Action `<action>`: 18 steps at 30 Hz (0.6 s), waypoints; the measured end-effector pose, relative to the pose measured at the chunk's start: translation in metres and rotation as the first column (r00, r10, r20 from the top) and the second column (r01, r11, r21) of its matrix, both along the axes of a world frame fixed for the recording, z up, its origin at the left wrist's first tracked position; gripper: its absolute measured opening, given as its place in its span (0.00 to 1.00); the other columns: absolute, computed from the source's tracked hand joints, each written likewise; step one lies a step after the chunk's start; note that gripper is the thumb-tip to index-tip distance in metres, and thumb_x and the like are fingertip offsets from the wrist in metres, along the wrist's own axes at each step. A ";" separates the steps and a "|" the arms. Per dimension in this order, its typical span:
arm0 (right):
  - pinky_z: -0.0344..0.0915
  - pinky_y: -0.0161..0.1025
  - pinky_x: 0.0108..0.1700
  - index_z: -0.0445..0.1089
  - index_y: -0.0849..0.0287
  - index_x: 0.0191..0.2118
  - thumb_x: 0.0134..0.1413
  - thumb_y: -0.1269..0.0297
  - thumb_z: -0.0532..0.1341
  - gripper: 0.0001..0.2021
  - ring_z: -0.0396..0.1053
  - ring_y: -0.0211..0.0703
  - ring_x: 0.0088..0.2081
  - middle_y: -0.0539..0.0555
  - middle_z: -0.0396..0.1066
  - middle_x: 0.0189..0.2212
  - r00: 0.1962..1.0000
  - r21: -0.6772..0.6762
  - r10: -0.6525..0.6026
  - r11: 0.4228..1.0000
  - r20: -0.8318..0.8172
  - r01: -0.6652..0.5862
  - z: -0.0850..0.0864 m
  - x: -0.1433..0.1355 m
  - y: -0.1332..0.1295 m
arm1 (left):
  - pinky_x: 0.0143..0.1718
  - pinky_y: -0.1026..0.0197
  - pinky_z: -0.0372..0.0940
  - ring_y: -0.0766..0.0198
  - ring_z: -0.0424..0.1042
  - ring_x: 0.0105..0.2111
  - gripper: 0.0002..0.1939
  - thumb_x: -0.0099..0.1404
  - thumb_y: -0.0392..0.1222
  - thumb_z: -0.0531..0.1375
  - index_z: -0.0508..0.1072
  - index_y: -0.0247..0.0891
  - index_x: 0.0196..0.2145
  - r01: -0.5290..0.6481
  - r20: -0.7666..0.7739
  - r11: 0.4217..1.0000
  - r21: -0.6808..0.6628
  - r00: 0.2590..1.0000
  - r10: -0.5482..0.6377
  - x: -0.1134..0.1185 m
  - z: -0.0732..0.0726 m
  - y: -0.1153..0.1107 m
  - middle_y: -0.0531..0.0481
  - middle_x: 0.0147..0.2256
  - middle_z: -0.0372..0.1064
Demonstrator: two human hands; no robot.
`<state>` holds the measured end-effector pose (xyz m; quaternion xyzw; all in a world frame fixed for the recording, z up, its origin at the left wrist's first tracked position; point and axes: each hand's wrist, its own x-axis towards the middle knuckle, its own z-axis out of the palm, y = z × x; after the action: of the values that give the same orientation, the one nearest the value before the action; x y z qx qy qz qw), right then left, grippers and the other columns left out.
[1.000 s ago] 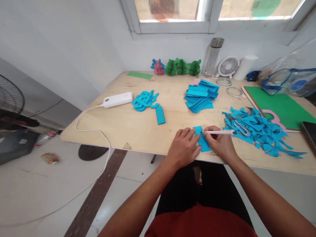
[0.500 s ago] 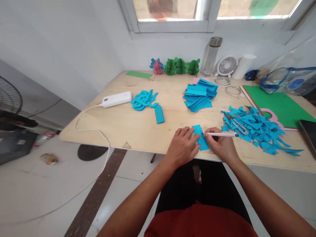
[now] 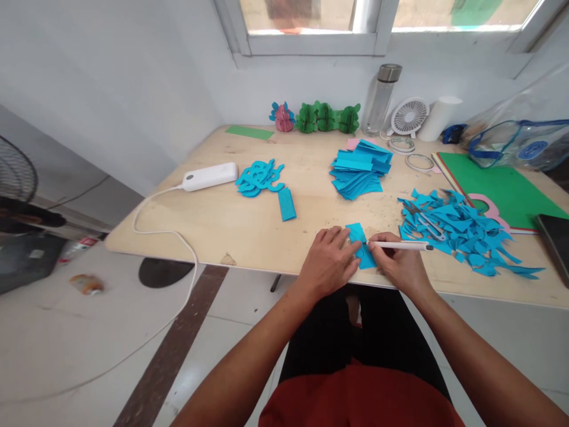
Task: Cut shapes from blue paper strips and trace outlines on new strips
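My right hand [image 3: 397,261] is closed round a white pen [image 3: 408,245], its tip at the right edge of a small blue paper piece [image 3: 367,258] near the table's front edge. A dark curved line shows on that paper. My left hand [image 3: 328,259] lies with fingers spread, pressing the paper's left side and hiding part of it. Further left are a folded blue rectangle [image 3: 287,204] and a heap of curved blue cutouts [image 3: 259,177]. A stack of folded blue paper [image 3: 361,169] lies beyond my hands.
Blue scraps [image 3: 473,237] with scissors [image 3: 429,224] among them spread to the right, beside green sheets [image 3: 520,187]. A white power bank [image 3: 210,177] with a cable sits left. Along the wall stand green paper shapes [image 3: 324,117], a glass bottle [image 3: 381,101] and a small fan [image 3: 409,117].
The pen has tilted slightly, its rear end lower and further right, while the tip stays on the paper. My left hand keeps its place.
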<state>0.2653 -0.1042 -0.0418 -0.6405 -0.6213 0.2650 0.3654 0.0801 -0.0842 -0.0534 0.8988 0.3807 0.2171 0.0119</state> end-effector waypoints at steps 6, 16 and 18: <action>0.59 0.37 0.27 0.71 0.58 0.35 0.53 0.56 0.59 0.11 0.65 0.40 0.24 0.51 0.71 0.25 0.999 -0.015 0.021 1.000 -0.045 -0.021 -0.002 0.001 -0.001 | 0.53 0.47 0.59 0.49 0.63 0.55 0.17 0.67 0.45 0.54 0.71 0.41 0.51 0.000 0.013 1.000 -0.007 1.000 0.001 0.000 0.000 0.000 0.41 0.55 0.66; 0.61 0.36 0.29 0.72 0.58 0.33 0.52 0.56 0.60 0.11 0.67 0.41 0.27 0.52 0.72 0.27 0.998 0.007 0.031 1.000 -0.061 -0.031 -0.001 0.003 0.002 | 0.53 0.46 0.60 0.48 0.63 0.55 0.17 0.67 0.45 0.55 0.72 0.41 0.51 0.003 0.006 1.000 -0.008 1.000 -0.003 0.000 0.001 0.000 0.41 0.54 0.67; 0.61 0.36 0.28 0.72 0.59 0.33 0.52 0.56 0.60 0.11 0.66 0.40 0.27 0.52 0.72 0.27 0.998 0.013 0.024 1.000 -0.066 -0.024 -0.001 0.003 0.002 | 0.52 0.46 0.60 0.48 0.63 0.54 0.16 0.67 0.45 0.55 0.72 0.41 0.51 0.005 0.007 1.000 -0.009 1.000 -0.005 0.000 0.002 0.000 0.41 0.54 0.67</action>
<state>0.2686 -0.1018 -0.0425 -0.6217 -0.6181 0.2868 0.3863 0.0798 -0.0843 -0.0513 0.8989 0.3794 0.2183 0.0180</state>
